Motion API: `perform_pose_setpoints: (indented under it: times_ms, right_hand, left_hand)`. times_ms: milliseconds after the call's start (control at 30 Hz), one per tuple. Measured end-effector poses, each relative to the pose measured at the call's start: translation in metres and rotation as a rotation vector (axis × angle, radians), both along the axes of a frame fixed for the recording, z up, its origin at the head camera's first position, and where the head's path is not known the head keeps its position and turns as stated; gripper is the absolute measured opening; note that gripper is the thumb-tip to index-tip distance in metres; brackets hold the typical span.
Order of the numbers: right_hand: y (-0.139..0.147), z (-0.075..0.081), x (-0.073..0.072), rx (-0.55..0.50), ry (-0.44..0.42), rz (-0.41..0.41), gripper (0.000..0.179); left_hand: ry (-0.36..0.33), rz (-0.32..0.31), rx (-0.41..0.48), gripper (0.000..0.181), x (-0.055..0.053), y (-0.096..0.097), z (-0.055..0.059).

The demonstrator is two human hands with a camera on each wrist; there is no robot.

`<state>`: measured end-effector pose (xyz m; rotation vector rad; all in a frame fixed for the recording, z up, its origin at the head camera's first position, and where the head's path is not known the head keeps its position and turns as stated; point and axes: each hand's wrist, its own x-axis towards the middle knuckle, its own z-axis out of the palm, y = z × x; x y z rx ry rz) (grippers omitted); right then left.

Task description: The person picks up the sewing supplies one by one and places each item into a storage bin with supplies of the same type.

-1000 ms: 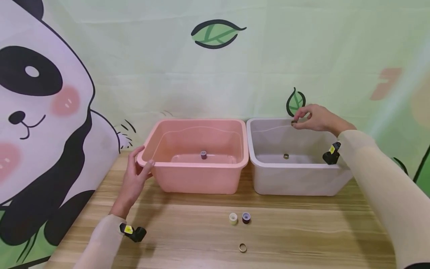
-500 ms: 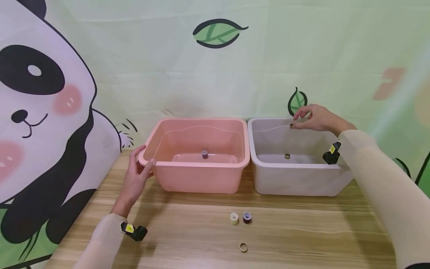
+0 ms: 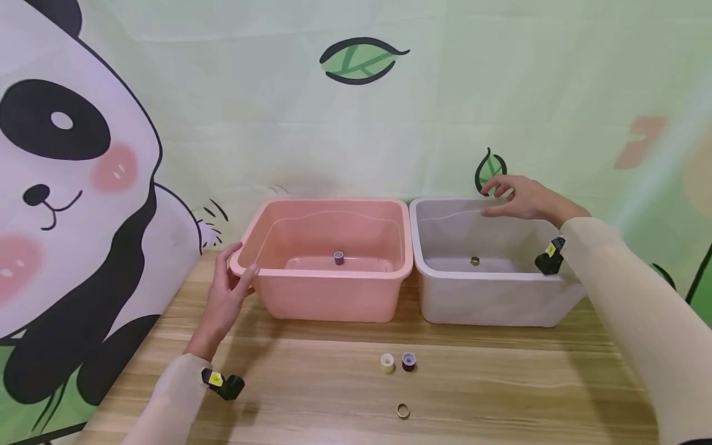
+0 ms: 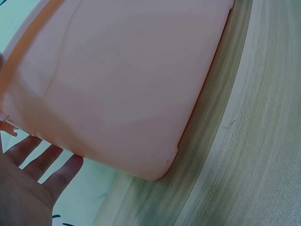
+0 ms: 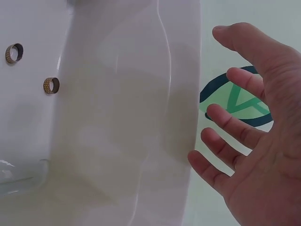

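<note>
Below the right fingers [image 5: 235, 126], two rings [image 5: 47, 86] inside the grey bin [image 5: 113, 117].

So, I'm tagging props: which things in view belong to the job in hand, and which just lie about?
Likely part of the job:
Pink plastic tub, small purplish cylinder inside
Grey plastic tub, two gold rings inside
On wooden table: gold ring, small cream cylinder, dark cylinder

Apparently incidental:
Panda-print cloth backdrop
Black wrist cameras

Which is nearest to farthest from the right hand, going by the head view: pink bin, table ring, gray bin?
1. Gray bin: just below the right hand.
2. Pink bin: left of the gray bin.
3. Table ring: on the tabletop, in front of both bins.
</note>
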<state>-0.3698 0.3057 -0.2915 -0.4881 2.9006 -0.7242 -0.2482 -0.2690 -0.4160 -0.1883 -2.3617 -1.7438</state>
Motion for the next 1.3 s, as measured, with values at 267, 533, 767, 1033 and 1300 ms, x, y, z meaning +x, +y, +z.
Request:
perform_pose_setpoints:
  times_ms: [267, 533, 767, 1033, 1300]
  right_hand:
    - [-0.003, 0.01, 0.008, -0.016, -0.012, 0.022, 0.063]
    - [-0.011, 0.02, 0.02, -0.011, 0.027, 0.057, 0.062]
    - [-0.02, 0.025, 0.033, -0.019, 0.064, 0.091, 0.061]
    - [-0.023, 0.025, 0.043, -0.036, 0.093, 0.1, 0.061]
    - [-0.025, 0.021, 0.055, -0.106, 0.112, 0.121, 0.062]
  left_hand:
    - [0.001, -0.004, 0.006, 0.07, 0.0, 0.001, 0.0]
    - [0.008, -0.001, -0.005, 0.071, -0.001, 0.0, -0.002]
    - [0.007, -0.001, 0.006, 0.07, -0.001, 0.0, -0.001]
    - [0.007, -0.001, -0.001, 0.071, -0.001, 0.0, 0.0]
    - [0.002, 0.001, 0.006, 0.071, 0.0, -0.001, 0.001]
